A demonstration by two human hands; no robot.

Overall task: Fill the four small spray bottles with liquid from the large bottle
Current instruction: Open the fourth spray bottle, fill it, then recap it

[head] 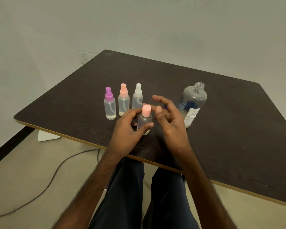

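To finish this step well, the left hand (127,128) should grip the fourth small bottle (144,120) firmly near the table (238,129) front edge while the loose, empty right hand (169,119) at its 3 o'clock presses the pink cap (146,110) straight; the clear body looks filled.

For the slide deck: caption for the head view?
Left hand holds pink-capped spray bottle; right hand open beside it.
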